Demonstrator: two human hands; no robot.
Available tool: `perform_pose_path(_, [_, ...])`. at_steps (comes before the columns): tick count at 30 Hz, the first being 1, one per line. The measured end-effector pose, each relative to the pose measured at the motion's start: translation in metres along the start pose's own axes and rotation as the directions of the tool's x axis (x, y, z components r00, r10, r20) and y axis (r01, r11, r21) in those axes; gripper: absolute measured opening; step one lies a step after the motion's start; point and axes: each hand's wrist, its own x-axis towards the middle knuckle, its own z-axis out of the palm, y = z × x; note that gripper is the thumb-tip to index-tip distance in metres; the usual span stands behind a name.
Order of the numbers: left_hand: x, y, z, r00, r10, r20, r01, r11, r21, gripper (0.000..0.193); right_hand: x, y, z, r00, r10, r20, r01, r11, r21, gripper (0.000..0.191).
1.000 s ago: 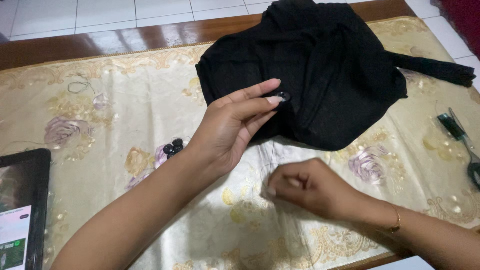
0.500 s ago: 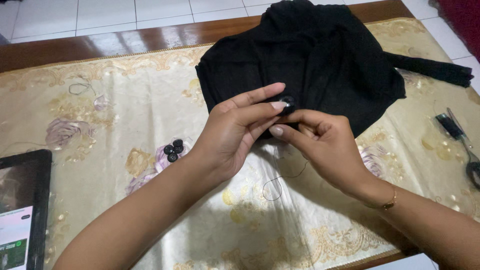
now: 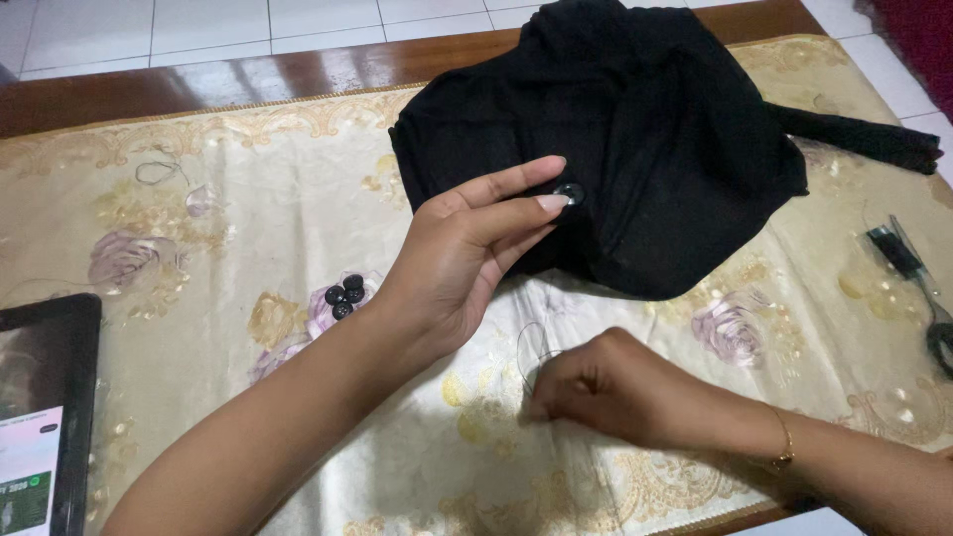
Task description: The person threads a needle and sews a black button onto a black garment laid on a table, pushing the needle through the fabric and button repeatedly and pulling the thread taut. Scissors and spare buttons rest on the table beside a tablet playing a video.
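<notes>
Two hands at sewing: left hand (image 3: 467, 258) pinning a dark button (image 3: 570, 192) under fingertips against the black garment (image 3: 635, 149) on the table (image 3: 199, 248). Right hand (image 3: 606, 387), half a second ago up beside the button, now drawn back toward the near edge, fingers closed, apparently pinching thread (image 3: 531, 347): stitch pulled through.

A black garment (image 3: 635, 149) is spread across a cream-gold tablecloth (image 3: 248, 248) patterned with mauve roses and gilt scrolls. A dark, glossy button (image 3: 569, 193) is seen on the fabric; three black buttons (image 3: 344, 295) are clustered toward the cloth's left edge.
</notes>
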Motion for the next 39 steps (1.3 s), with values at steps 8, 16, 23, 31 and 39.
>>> perform_pose_path(8, [0.002, -0.002, -0.003, 1.0, -0.003, 0.019, 0.004, 0.999, -0.043, 0.039, 0.01, -0.012, -0.029, 0.831, 0.152, -0.535, -0.127, 0.988, 0.084, 0.03])
perform_pose_path(16, [0.0, -0.003, -0.002, 1.0, -0.018, 0.021, 0.019, 0.999, -0.051, 0.039, 0.022, -0.01, -0.033, 0.756, 0.027, -0.655, 0.105, 0.981, 0.161, 0.013])
perform_pose_path(23, [-0.001, -0.002, 0.0, 1.0, 0.011, 0.011, -0.011, 1.0, -0.022, 0.037, 0.006, 0.004, -0.018, 0.906, 0.068, -0.418, -0.087, 0.996, -0.024, 0.01])
perform_pose_path(31, [-0.001, -0.002, 0.002, 1.0, -0.009, 0.004, 0.009, 0.999, 0.034, 0.037, 0.005, 0.007, 0.001, 0.986, 0.137, -0.097, -0.144, 0.987, -0.071, 0.013])
perform_pose_path(39, [-0.005, -0.001, 0.002, 1.0, -0.005, 0.017, 0.005, 0.999, 0.046, 0.037, 0.006, 0.013, 0.006, 0.971, 0.204, -0.123, -0.215, 0.973, -0.085, 0.015])
